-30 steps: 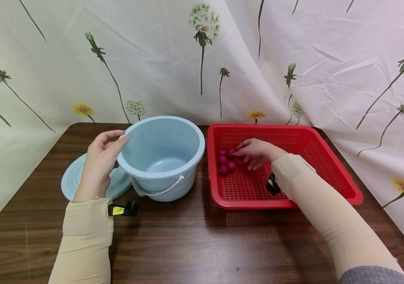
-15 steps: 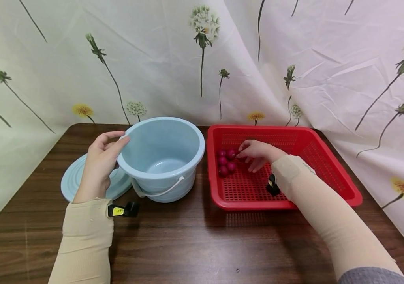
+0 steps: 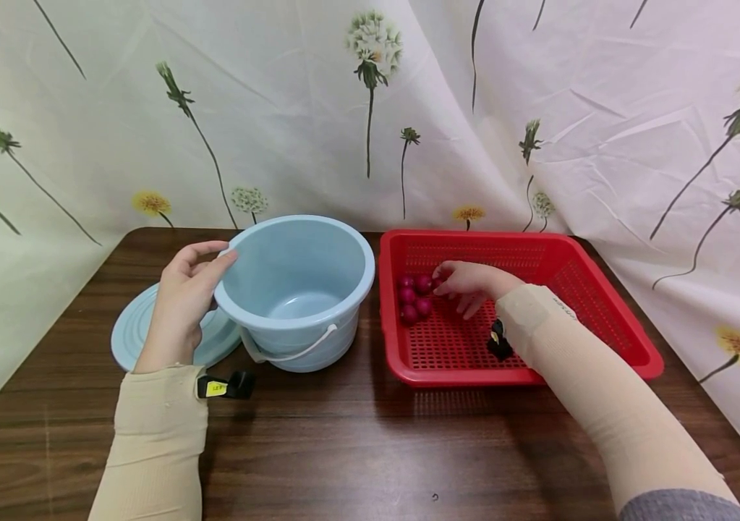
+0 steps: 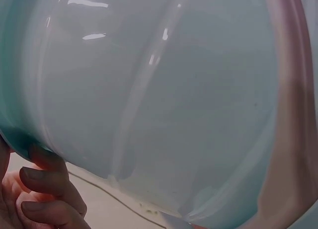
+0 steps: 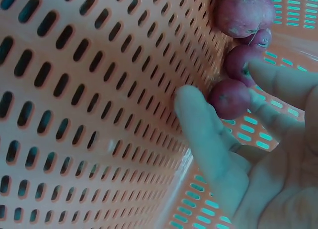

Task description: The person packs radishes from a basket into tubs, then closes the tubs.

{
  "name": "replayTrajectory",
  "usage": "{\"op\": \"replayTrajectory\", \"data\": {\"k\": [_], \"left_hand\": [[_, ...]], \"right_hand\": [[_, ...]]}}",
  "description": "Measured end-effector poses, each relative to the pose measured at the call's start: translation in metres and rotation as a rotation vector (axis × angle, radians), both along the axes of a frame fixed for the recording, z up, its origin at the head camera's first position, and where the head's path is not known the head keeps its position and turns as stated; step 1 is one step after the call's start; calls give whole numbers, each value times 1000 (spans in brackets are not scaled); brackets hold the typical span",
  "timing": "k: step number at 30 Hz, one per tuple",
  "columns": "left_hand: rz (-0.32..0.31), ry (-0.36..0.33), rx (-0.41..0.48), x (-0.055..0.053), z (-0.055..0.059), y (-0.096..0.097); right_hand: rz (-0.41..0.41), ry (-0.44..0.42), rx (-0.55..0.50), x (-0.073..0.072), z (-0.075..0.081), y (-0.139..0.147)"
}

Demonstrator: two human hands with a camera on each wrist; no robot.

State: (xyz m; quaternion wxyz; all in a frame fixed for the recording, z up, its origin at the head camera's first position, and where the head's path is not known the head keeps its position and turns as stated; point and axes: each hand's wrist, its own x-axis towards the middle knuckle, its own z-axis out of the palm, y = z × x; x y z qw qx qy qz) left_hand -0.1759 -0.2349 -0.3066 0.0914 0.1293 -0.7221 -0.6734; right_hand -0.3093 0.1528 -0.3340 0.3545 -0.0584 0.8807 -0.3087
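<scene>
On the left of the head view, my left hand [image 3: 182, 300] grips the rim of a light blue plastic bucket [image 3: 304, 336], thumb over the inside. Its curled fingers [image 4: 52, 182] show under the rim in the left wrist view, where the bucket's wall fills most of the frame. My right hand [image 3: 470, 281] reaches down into a red perforated basket [image 3: 474, 378]. Several small round magenta radishes [image 3: 423, 307] lie at the basket's left end. In the right wrist view, thumb and fingers spread around the nearest radish [image 5: 229, 101], fingertips right at one side and the thumb apart.
A light blue lid [image 3: 130, 325] lies on the brown wooden table [image 3: 356, 449], partly behind my left hand and the bucket. The bucket's white handle [image 3: 304, 353] hangs at its front. A flower-printed cloth [image 3: 291, 108] hangs behind the table.
My right hand has lowered slightly toward the radishes, and a radish now shows at its fingertips. The left hand and the bucket have stayed in place.
</scene>
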Motion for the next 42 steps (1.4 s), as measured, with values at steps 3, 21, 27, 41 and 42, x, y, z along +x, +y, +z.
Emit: {"op": "replayTrajectory", "data": {"k": [3,21,27,41,42], "left_hand": [[1,0,0,0,-1,0],[4,7,6,-1,0,-1],[1,10,11,0,0,-1],[8,12,-6,-1,-1,0],[10,12,-8,-1,-1,0]], "right_hand": [[37,-10,35,0,-1,0],[12,70,9,0,-2,4],[-3,75,-6,-2,-1,5],[-41,81,-94,-1,5,3],[-47,84,-106,-2,5,3]]}}
